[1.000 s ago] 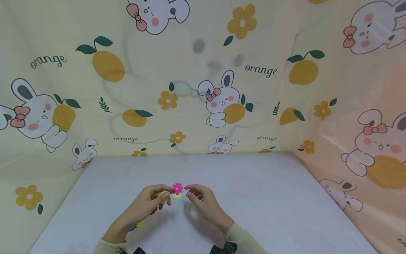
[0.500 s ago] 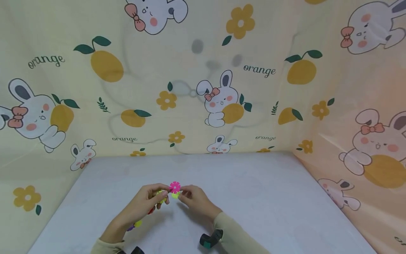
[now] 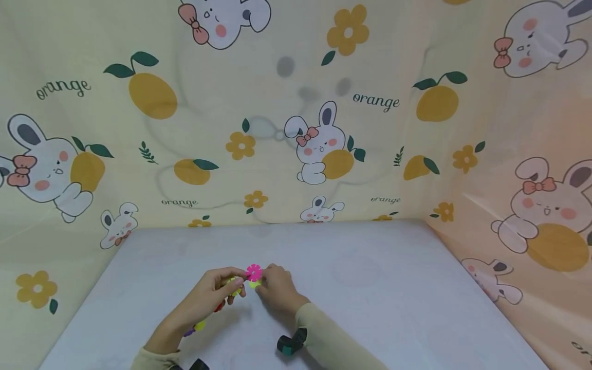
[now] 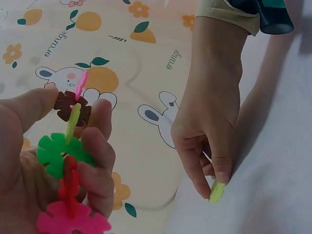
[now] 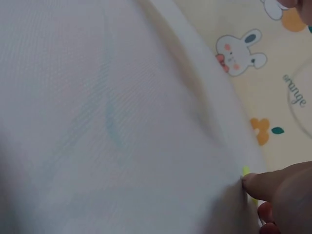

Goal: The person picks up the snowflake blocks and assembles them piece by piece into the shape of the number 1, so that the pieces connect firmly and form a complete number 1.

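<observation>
My left hand (image 3: 210, 290) holds a chain of notched snowflake discs. In the left wrist view the chain runs from a pink disc (image 4: 81, 87) through a brown disc (image 4: 68, 108), a yellow disc (image 4: 73, 122), a green disc (image 4: 53, 151) and a red disc (image 4: 69, 187) to another pink disc (image 4: 73, 222). Lower chain parts, a yellow disc (image 3: 200, 325) and a purple disc (image 3: 189, 332), hang below that wrist in the head view. My right hand (image 3: 278, 290) pinches a yellow-green disc (image 4: 217, 192) between thumb and finger, low over the white table; its fingers partly cover it.
The white tabletop (image 3: 370, 288) spreads around both hands. A cream cloth (image 3: 259, 92) printed with rabbits and oranges stands behind and beside it. A dark wrist camera (image 3: 292, 343) sits on the right forearm.
My right hand has moved left from beside the pink disc, and its thumb and finger have come together on the yellow-green disc. My left hand keeps hold of the chain, nearly still.
</observation>
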A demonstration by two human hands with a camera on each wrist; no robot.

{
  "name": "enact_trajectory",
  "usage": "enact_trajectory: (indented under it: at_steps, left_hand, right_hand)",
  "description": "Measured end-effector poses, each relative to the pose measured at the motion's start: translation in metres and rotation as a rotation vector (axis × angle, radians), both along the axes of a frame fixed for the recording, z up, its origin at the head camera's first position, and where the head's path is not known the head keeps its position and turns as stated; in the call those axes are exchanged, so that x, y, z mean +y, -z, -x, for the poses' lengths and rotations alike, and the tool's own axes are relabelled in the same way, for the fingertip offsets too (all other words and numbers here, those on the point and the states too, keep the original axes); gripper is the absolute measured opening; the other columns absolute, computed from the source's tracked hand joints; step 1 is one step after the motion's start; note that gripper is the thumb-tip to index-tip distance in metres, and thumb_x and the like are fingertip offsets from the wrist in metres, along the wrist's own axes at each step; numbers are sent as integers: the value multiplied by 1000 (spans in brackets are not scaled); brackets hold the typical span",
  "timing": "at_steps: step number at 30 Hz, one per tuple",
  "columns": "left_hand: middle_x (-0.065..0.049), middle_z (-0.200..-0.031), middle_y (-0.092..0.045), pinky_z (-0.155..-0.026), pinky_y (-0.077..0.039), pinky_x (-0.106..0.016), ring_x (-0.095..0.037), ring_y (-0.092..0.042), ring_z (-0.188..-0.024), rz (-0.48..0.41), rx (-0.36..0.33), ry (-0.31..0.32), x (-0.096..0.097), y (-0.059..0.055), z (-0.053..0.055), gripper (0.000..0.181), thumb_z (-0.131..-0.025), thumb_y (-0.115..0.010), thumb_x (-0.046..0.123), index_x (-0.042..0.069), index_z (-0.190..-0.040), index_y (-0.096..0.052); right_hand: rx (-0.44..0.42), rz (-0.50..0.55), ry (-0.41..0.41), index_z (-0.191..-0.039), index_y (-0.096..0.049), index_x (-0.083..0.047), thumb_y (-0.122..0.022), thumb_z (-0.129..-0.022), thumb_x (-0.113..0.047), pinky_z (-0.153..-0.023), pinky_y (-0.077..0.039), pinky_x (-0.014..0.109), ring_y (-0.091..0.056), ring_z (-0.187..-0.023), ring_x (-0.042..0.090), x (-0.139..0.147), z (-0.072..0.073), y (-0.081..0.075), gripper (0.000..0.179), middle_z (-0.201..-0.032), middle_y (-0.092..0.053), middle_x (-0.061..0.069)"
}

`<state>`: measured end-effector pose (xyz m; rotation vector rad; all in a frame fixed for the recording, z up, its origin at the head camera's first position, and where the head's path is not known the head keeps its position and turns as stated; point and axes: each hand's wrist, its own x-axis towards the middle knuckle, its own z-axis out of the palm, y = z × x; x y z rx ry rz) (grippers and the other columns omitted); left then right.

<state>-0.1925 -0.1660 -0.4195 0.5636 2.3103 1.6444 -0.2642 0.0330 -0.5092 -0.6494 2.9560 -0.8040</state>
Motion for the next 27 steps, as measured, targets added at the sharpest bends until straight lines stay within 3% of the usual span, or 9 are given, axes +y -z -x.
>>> enact_trajectory:
  at_steps: [7,12,17,22,27]
  left_hand:
    - [-8,-94,-69,-53,-44,-20,-7,-58,-69,-1,-2,6,1,1,0,36,-108,-48,29,2,-128,-62]
    - [-9,-95,-69,-51,-42,-20,-7,-58,-69,1,0,10,2,1,-1,35,-108,-49,28,2,-127,-62]
    - [-12,-95,-70,-53,-43,-20,-8,-58,-70,13,4,9,1,0,-2,36,-108,-50,28,1,-127,-62]
    - [-15,-96,-71,-55,-44,-21,-8,-59,-70,22,1,9,2,0,-3,36,-107,-51,29,2,-128,-63]
    - [-11,-94,-71,-51,-41,-19,-7,-58,-69,12,6,16,5,0,-3,36,-107,-52,30,3,-127,-64]
  right_hand:
    - [-6,-12,-9,-110,-69,-12,-78,-89,-26,-76,-38,29,-48,-81,8,0,-3,-5,26,-88,-61,-5]
    - [-52,109,-43,-105,-64,-16,-76,-91,-18,-75,-46,25,-56,-79,5,11,-5,-6,18,-90,-69,-4]
    - [-139,226,-67,-114,-66,-13,-71,-95,-16,-68,-49,21,-57,-75,3,21,-9,-12,20,-90,-68,-4]
    - [-165,309,-100,-123,-67,-13,-68,-97,-15,-62,-47,19,-54,-68,4,29,-19,-27,26,-90,-68,-2]
    - [-165,393,-134,-119,-69,-14,-67,-98,-14,-58,-44,18,-50,-63,3,42,-32,-45,22,-86,-66,-2]
